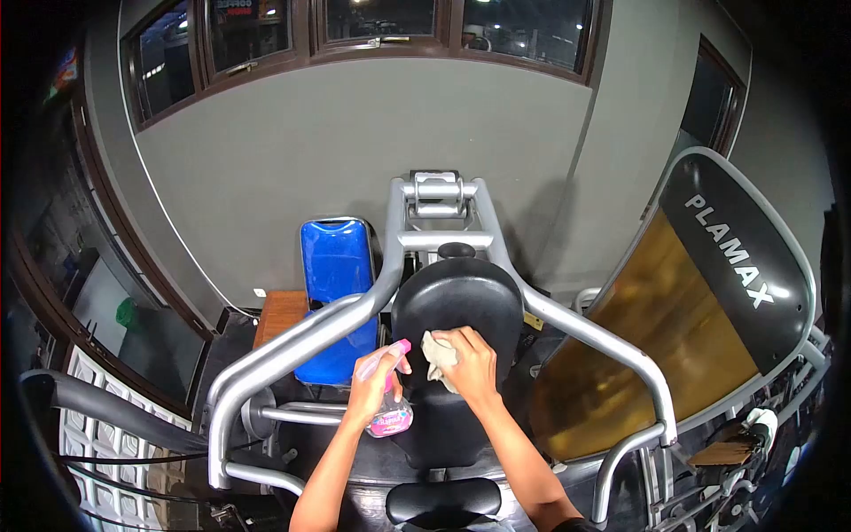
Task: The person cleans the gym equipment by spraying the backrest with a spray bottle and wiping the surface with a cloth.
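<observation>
- Head view: crumpled off-white cloth [441,357] in the right hand [471,359], over the lower front of the black padded backrest [456,306]; pressure on the pad cannot be told.
- Right-hand fingers: bent, close together, clamped on the cloth.
- Clear spray bottle with pink nozzle and pink label [391,418]: upright with a slight tilt, in the left hand [377,376], just beside the cloth; nozzle toward the cloth side.
- Left-hand fingers: closed around the bottle's neck; trigger contact cannot be told.
- Black seat pad [442,502]: nearer the person, below the backrest.
- Silver tubular frame [341,324]: arms spread on both sides of the backrest.
- Blue chair [337,259]: left of the backrest, beside a brown wooden surface [281,312].
- Black-and-gold panel lettered PLAMAX [674,306]: right of the frame.
- Grey wall [355,133]: beyond, under brown-framed windows [379,18].
</observation>
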A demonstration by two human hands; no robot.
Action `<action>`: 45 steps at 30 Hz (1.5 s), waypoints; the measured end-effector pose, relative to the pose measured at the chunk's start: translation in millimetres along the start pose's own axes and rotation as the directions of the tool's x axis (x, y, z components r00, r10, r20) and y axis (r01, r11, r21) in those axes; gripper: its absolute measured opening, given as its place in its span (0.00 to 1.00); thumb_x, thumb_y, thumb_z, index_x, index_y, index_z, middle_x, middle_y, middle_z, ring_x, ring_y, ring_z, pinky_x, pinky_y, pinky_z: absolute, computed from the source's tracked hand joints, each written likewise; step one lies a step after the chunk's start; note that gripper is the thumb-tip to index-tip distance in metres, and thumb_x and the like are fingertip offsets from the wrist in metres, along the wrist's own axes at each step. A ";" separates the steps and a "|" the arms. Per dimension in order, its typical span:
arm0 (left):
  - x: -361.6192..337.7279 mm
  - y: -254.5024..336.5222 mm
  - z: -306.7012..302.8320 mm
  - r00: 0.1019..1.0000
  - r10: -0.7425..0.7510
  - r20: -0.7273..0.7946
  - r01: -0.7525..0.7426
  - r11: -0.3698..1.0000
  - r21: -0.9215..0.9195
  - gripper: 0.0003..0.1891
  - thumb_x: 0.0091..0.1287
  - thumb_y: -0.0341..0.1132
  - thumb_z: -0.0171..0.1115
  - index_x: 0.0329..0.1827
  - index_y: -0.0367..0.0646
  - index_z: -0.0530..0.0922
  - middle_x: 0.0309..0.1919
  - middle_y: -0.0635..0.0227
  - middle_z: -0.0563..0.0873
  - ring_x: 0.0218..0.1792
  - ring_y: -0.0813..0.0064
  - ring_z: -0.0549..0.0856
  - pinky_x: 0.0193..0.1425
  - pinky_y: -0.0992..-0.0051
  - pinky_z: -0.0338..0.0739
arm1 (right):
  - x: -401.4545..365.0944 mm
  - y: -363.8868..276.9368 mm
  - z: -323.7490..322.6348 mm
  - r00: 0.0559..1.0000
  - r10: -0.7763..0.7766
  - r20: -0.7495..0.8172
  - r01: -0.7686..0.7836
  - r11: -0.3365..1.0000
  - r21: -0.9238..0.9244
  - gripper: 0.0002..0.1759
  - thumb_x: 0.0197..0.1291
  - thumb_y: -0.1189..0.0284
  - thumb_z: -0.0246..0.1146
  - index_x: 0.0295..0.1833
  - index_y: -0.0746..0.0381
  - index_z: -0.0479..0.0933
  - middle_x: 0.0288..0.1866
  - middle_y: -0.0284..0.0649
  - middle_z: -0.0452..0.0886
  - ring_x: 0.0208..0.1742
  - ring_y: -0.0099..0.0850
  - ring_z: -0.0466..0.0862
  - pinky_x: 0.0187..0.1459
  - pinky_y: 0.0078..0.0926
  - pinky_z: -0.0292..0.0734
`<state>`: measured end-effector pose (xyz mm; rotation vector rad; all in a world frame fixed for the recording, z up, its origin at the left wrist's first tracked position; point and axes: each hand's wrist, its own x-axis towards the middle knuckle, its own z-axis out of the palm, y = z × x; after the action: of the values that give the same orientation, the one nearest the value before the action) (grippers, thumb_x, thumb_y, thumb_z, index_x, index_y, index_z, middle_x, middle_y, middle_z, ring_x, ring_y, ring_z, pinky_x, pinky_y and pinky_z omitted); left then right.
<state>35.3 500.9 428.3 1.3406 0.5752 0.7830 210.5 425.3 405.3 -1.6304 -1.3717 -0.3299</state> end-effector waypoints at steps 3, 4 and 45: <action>-1.2 -12.8 0.6 1.000 0.004 -0.021 -0.004 1.000 -0.003 0.22 0.75 0.45 0.50 0.44 0.30 0.80 0.31 0.59 0.83 0.14 0.74 0.78 0.19 0.75 0.71 | 3.8 8.4 -13.1 1.000 0.018 -0.004 -0.019 1.000 -0.018 0.19 0.40 0.75 0.75 0.43 0.53 0.84 0.37 0.34 0.82 0.40 0.38 0.84 0.42 0.36 0.81; -0.9 -16.8 1.9 1.000 -0.006 -0.024 0.005 0.998 -0.059 0.21 0.74 0.46 0.54 0.46 0.31 0.81 0.31 0.61 0.83 0.14 0.76 0.78 0.18 0.77 0.70 | 9.8 10.8 -17.4 0.999 0.029 -0.034 -0.030 0.999 -0.028 0.19 0.40 0.75 0.75 0.43 0.53 0.84 0.37 0.35 0.82 0.40 0.38 0.84 0.42 0.36 0.81; -21.3 -22.6 45.2 0.999 -0.015 0.049 0.020 0.993 -0.113 0.21 0.75 0.45 0.54 0.50 0.31 0.80 0.33 0.62 0.83 0.15 0.77 0.78 0.20 0.77 0.71 | 35.4 40.1 -67.7 0.984 0.069 -0.165 -0.085 0.992 -0.094 0.20 0.41 0.76 0.76 0.44 0.55 0.84 0.39 0.37 0.82 0.42 0.41 0.84 0.44 0.37 0.80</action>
<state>60.1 454.8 411.7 1.2454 0.4965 0.7562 281.2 397.4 446.1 -1.6961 -1.1831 -0.4815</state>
